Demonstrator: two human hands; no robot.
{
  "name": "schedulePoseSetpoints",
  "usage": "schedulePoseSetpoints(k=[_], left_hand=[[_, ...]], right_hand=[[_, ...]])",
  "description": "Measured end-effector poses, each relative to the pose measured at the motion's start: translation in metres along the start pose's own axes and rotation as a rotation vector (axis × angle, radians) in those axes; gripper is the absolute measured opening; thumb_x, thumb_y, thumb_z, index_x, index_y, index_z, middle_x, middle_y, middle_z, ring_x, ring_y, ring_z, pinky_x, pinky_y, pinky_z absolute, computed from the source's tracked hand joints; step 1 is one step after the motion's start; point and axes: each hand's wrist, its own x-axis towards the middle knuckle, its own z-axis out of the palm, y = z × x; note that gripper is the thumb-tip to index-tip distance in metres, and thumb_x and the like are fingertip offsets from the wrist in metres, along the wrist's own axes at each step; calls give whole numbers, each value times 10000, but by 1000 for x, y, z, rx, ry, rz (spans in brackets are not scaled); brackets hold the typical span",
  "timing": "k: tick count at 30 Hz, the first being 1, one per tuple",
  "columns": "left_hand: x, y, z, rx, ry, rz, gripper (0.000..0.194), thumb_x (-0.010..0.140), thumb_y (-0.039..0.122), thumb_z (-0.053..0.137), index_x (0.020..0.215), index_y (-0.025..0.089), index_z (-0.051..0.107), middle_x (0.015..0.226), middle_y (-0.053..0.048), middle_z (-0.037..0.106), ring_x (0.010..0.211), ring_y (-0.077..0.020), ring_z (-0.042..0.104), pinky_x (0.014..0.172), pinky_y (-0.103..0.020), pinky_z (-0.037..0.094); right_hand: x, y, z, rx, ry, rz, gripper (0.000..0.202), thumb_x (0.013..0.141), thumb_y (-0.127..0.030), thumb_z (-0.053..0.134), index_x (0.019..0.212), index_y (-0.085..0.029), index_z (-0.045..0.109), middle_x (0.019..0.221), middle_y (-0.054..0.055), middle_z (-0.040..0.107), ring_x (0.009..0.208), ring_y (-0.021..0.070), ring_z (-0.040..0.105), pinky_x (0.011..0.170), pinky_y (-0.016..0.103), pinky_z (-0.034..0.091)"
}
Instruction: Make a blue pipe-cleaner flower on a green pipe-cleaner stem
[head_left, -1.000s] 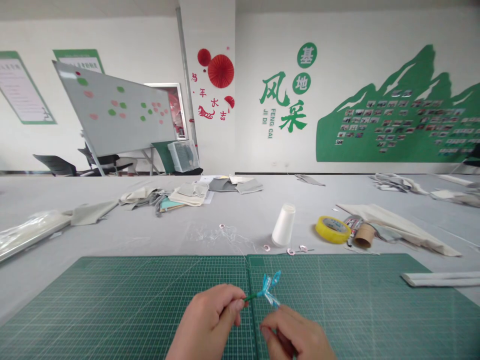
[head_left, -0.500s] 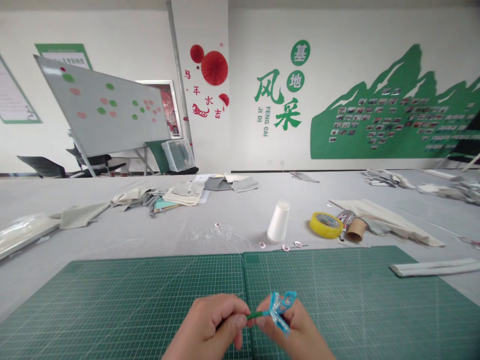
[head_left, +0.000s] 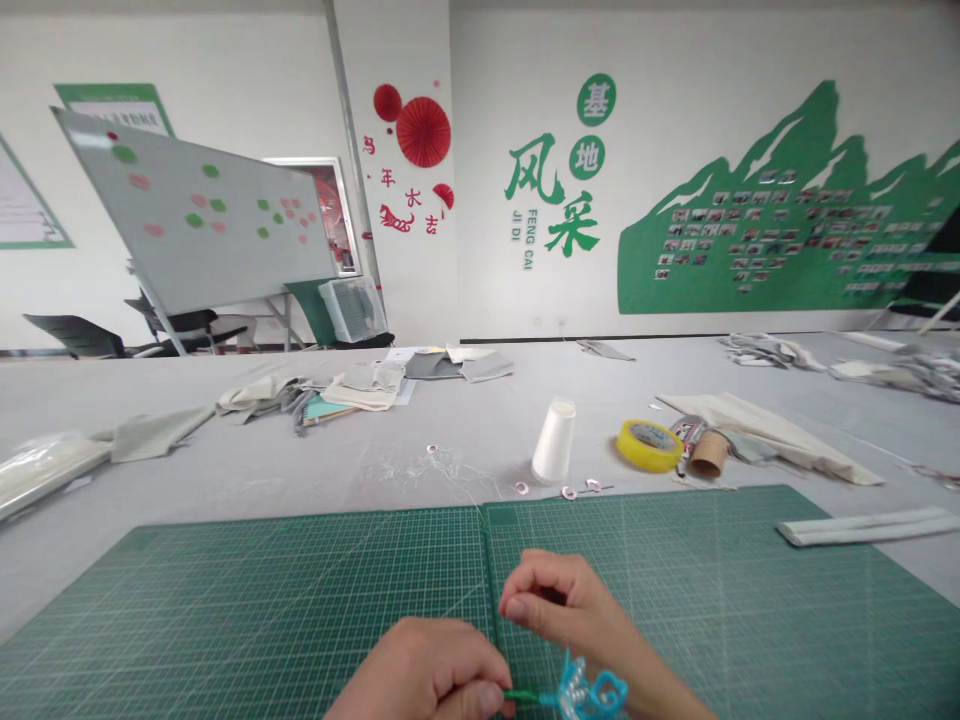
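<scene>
My left hand [head_left: 442, 672] pinches the green stem of a small blue flower [head_left: 583, 692] made of looped, beaded strands. The flower's head points to the right, low at the bottom edge of the view. Above it, my right hand [head_left: 559, 600] is apart from the stem, with thumb and forefinger pressed together. Whatever is between those fingertips is too small to see. Both hands are over the green cutting mats [head_left: 300, 590], near the seam where the two mats meet.
Beyond the mats stand a white thread cone [head_left: 553, 442], a yellow tape roll [head_left: 649, 446] and a brown cardboard tube [head_left: 708, 455]. Small pinkish rings [head_left: 570, 492] and loose clear thread [head_left: 420, 468] lie nearby. A folded pale strip [head_left: 866, 527] crosses the right mat. Fabric pieces [head_left: 367, 385] lie farther back.
My right hand has let go of the flower's stem and risen a little. My left hand, still gripping the stem, has moved slightly lower, bringing the flower down and to the right.
</scene>
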Motion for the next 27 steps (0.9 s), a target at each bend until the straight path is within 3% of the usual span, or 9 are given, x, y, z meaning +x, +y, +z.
schedulePoseSetpoints(k=[5, 10, 14, 18, 21, 27], left_hand=[[4, 3, 3, 249, -124, -64, 263, 915, 184, 479, 789, 185, 709, 748, -10, 712, 688, -145, 625, 608, -191, 396], [8, 3, 8, 410, -145, -131, 229, 888, 161, 517, 771, 204, 708, 755, -6, 718, 670, -165, 639, 553, -202, 367], [9, 1, 8, 436, -31, -247, 254, 863, 111, 475, 757, 195, 690, 741, -21, 709, 657, -187, 649, 549, -221, 379], [5, -4, 8, 411, 117, -271, 288, 897, 132, 391, 803, 200, 654, 756, -25, 679, 672, -195, 642, 589, -245, 421], [2, -7, 7, 350, 257, -299, 292, 938, 191, 359, 848, 209, 637, 753, -17, 660, 669, -189, 625, 609, -259, 433], [-1, -7, 5, 141, 415, -246, 250, 944, 226, 387, 889, 210, 631, 732, 6, 647, 666, -164, 617, 636, -246, 443]], right_hand=[[0, -16, -6, -84, -35, -1, 185, 812, -293, 676, 679, -170, 711, 647, -23, 519, 618, 120, 468, 571, 240, 335], [-9, -30, -2, -335, -9, -90, 181, 856, -215, 620, 690, -174, 679, 642, -20, 540, 625, 118, 509, 579, 231, 346], [-20, -34, 2, -553, 32, -291, 246, 928, -227, 505, 743, -169, 657, 637, -3, 543, 582, 119, 513, 535, 233, 331], [-29, -33, 6, -771, 81, -427, 280, 952, -217, 450, 765, -169, 654, 625, 11, 534, 526, 122, 500, 482, 247, 308], [-33, -29, 8, -837, 91, -425, 271, 954, -207, 452, 772, -180, 651, 636, 15, 548, 525, 123, 512, 480, 247, 317], [-33, -20, 14, -678, 55, -335, 203, 910, -185, 485, 797, -184, 654, 659, 11, 581, 545, 116, 533, 507, 224, 352]])
